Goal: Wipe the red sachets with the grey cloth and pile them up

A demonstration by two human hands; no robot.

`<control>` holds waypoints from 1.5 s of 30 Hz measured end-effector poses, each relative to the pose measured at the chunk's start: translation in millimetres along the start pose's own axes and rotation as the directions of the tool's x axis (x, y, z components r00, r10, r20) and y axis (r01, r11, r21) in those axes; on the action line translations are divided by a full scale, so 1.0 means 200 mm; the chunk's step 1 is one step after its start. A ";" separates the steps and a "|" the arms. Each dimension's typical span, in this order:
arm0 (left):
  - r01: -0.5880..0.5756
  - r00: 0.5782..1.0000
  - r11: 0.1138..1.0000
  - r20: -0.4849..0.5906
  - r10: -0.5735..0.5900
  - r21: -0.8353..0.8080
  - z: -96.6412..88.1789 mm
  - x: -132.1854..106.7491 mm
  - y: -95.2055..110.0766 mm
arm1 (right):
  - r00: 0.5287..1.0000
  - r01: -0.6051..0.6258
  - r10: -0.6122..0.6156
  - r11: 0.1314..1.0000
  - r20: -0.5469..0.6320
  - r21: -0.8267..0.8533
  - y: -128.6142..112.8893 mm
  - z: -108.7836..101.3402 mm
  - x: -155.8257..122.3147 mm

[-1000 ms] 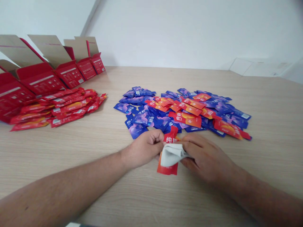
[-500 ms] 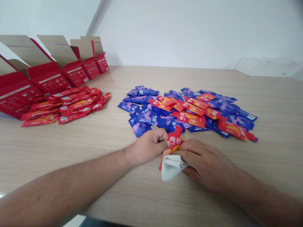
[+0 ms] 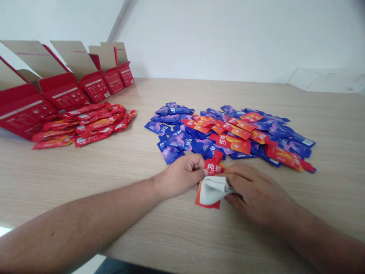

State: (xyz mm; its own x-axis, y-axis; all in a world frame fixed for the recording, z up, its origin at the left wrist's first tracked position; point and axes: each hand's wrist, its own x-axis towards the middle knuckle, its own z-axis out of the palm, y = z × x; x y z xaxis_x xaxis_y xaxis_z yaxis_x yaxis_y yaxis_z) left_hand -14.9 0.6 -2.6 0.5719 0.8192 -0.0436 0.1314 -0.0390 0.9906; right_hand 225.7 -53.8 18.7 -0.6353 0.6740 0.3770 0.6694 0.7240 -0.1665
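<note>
My left hand point(image 3: 184, 175) pinches the left edge of a red and orange sachet point(image 3: 212, 167) with white characters printed on it. A folded pale grey cloth point(image 3: 213, 189) is gripped in the closed fingers of my right hand point(image 3: 251, 190). The cloth lies over the sachet's middle and hides part of it; the sachet's lower end shows beneath. Just beyond my hands spreads a heap of blue sachets point(image 3: 185, 140) with several orange-red sachets point(image 3: 232, 142) on top.
At the left, red sachets point(image 3: 97, 123) are piled in front of a row of red cartons point(image 3: 61, 89) with raised flaps. The wooden table point(image 3: 148, 236) meets a white wall at the back. A flat whitish object point(image 3: 325, 80) lies at the far right.
The cloth in my right hand has moved slightly up across the sachet, and more of the sachet's lower end shows. My left hand keeps its pinch. The whole view has shifted slightly.
</note>
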 end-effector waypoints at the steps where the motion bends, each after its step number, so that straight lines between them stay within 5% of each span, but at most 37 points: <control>1: 0.004 1.000 1.000 0.002 -0.004 -0.003 0.00 0.00 0.00 | 0.999 -0.030 0.029 0.999 -0.022 -0.025 0.01 0.00 0.00; 9: 0.000 1.000 1.000 -0.003 0.000 0.024 0.00 0.00 0.00 | 0.994 0.052 -0.058 0.996 0.089 0.068 -0.03 -0.01 0.01; 15: 0.026 1.000 1.000 0.001 -0.026 -0.008 0.00 0.00 0.00 | 0.998 -0.059 0.059 0.998 -0.010 -0.021 0.01 -0.01 0.01; 21: 0.005 1.000 0.999 0.003 -0.005 0.040 -0.01 0.00 0.00 | 0.995 0.041 -0.047 0.997 0.087 0.067 -0.03 -0.01 0.01; 27: 0.008 1.000 0.999 0.005 -0.008 0.035 -0.01 0.00 0.00 | 0.996 -0.082 0.081 0.996 -0.035 -0.033 0.01 -0.01 0.01; 33: -0.008 1.000 0.998 0.004 0.008 0.063 -0.01 0.00 -0.01 | 0.994 0.042 -0.049 0.996 0.094 0.078 -0.03 -0.01 0.02; 39: -0.003 1.000 0.998 0.000 0.003 0.055 -0.01 0.00 0.00 | 0.997 -0.075 0.075 0.997 -0.015 -0.014 0.01 -0.01 0.01; 45: -0.002 1.000 0.998 0.003 0.002 0.063 -0.01 0.00 0.00 | 0.996 0.019 -0.026 0.997 0.091 0.079 -0.02 -0.01 0.02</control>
State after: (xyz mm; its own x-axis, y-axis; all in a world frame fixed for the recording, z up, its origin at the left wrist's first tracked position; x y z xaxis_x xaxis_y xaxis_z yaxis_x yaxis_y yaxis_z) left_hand -16.4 2.3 -3.0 0.5748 0.8172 -0.0420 0.1807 -0.0768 0.9805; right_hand 221.5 -54.2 22.7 -0.6849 0.6654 0.2968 0.6248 0.7460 -0.2306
